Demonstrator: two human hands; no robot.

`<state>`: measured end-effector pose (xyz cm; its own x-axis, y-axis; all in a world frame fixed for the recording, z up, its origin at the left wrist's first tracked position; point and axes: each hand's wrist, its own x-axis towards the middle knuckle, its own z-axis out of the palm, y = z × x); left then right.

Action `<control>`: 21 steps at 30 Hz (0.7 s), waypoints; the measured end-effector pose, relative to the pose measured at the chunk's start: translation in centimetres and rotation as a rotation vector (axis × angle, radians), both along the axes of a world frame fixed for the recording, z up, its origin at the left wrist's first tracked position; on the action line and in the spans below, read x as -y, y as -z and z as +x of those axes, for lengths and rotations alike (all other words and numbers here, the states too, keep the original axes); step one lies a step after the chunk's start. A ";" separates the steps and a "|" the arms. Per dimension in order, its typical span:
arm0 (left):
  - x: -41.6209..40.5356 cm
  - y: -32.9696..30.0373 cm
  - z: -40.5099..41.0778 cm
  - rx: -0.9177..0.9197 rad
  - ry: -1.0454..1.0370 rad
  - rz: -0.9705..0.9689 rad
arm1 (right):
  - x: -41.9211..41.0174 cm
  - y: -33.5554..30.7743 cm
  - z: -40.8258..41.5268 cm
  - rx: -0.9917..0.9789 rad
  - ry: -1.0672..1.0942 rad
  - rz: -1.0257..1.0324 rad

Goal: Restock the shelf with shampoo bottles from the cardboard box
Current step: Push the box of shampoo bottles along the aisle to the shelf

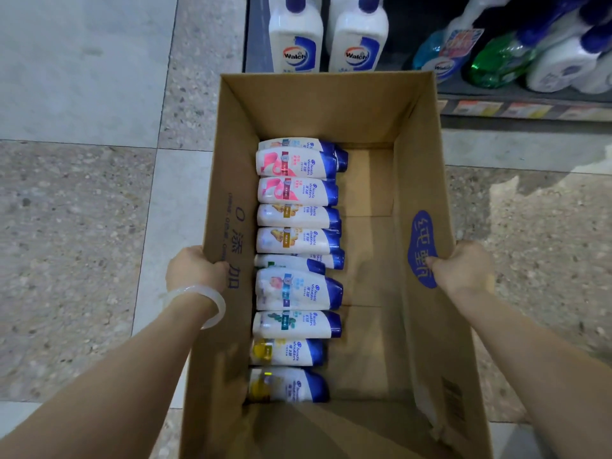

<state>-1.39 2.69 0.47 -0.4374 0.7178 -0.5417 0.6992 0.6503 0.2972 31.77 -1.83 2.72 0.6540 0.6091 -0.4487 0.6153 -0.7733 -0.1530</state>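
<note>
An open cardboard box [331, 104] fills the middle of the view, its far end close to the bottom shelf [516, 96]. Several white shampoo bottles [296, 240] with blue caps lie on their sides in a row along the box's left wall. The right half of the box floor is bare. My left hand [195, 270], with a pale bangle on the wrist, grips the top edge of the left wall. My right hand [463, 268] grips the top edge of the right wall, thumb inside over a blue print.
Two large white Walch bottles [294, 38] stand on the low shelf just beyond the box. Blue, green and white spray bottles [496, 58] crowd the shelf to the right. Price labels [526, 109] run along the shelf edge. Speckled tiled floor [82, 210] surrounds the box.
</note>
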 end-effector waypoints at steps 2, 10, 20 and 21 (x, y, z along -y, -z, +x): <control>1.1 -2.1 -0.6 0.027 -0.056 -0.018 | 0.0 -2.3 -0.4 0.003 -0.009 -0.033; 5.2 -13.5 -4.5 0.103 -0.242 -0.007 | -0.4 -14.1 -3.8 -0.030 -0.087 -0.027; 4.6 -36.5 -10.7 0.122 -0.296 0.129 | -4.0 -35.2 -10.4 -0.110 -0.246 0.119; 4.7 -39.0 -11.2 0.118 -0.302 0.154 | -4.3 -37.6 -10.9 -0.108 -0.268 0.131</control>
<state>-12.61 -1.97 39.51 -0.5827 0.6430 -0.4970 0.4375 0.7636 0.4750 20.87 2.51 40.31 0.4151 0.8108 -0.4125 0.7695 -0.5548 -0.3161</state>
